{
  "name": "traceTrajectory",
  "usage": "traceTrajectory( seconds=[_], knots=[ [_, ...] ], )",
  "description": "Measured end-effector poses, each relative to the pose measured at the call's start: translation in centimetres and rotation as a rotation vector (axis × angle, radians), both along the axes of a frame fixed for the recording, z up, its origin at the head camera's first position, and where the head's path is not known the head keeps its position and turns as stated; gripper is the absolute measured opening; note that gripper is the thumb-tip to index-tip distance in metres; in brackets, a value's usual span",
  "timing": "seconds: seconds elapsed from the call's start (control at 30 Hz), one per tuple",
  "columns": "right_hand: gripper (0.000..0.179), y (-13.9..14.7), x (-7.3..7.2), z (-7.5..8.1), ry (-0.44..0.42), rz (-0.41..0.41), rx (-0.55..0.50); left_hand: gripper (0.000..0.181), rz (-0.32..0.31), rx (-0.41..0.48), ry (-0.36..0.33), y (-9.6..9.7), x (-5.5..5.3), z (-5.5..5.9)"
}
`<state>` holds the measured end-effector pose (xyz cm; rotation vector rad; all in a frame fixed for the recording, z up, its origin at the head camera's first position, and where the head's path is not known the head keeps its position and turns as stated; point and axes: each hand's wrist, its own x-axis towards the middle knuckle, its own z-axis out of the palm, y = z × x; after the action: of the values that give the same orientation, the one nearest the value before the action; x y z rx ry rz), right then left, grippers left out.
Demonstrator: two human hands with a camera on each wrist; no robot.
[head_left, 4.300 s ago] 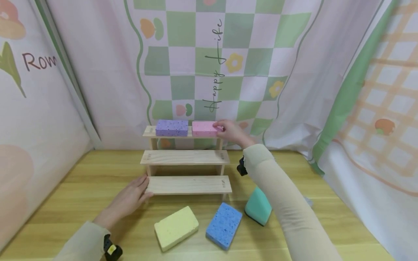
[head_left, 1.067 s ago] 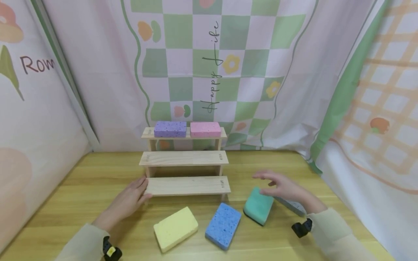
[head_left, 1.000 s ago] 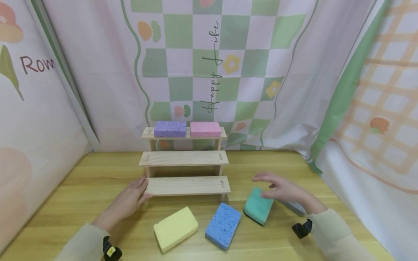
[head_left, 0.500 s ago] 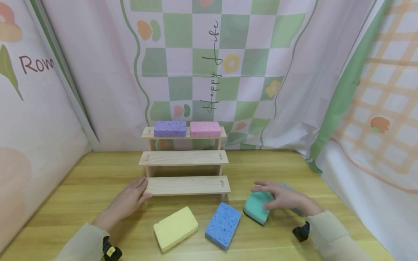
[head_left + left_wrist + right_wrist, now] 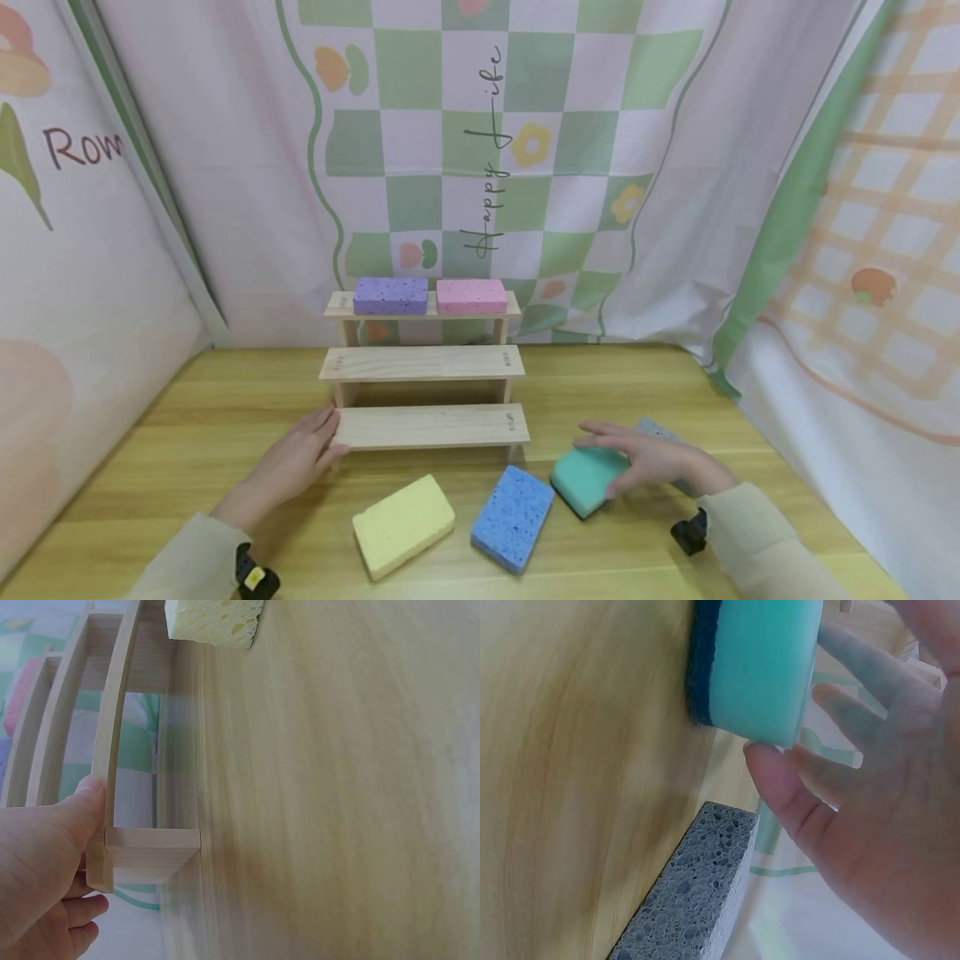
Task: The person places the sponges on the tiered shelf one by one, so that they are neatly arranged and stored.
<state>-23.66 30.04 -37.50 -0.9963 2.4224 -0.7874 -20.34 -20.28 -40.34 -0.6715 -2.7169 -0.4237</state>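
Note:
My left hand [image 5: 296, 454] grips the left end of the lowest board of a three-step wooden rack [image 5: 431, 427]. Its thumb lies along that board's edge in the left wrist view. On the right, my other hand [image 5: 652, 458] holds a teal sponge [image 5: 587, 479] on the table, thumb on the near side and fingers over the far side. A dark scouring layer [image 5: 703, 664] shows on the sponge in the right wrist view. Behind that hand, partly hidden, lies a grey speckled sponge [image 5: 690, 892]. A purple sponge [image 5: 391, 297] and a pink sponge [image 5: 471, 297] sit side by side on the top board.
A yellow sponge [image 5: 403, 527] and a blue sponge [image 5: 513, 519] lie on the wood-grain table [image 5: 180, 467] in front of the rack. Printed cloth curtains [image 5: 420, 150] hang behind and at both sides.
My right hand released the pink sponge on the top board, came down to the right and closed over the teal sponge, which has shifted slightly left. The left hand keeps its place.

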Motion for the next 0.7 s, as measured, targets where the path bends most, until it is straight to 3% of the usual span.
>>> traceTrajectory(
  seconds=[0.3,0.7],
  knots=[
    [0.071,0.05,0.11,0.26,-0.064,-0.029,0.024,0.056,0.004,0.001,-0.010,0.03,0.00,0.09],
    [0.065,0.15,0.12,0.33,-0.043,-0.096,0.018,0.056,0.007,-0.003,-0.015,0.06,0.07,0.11]
  ],
)
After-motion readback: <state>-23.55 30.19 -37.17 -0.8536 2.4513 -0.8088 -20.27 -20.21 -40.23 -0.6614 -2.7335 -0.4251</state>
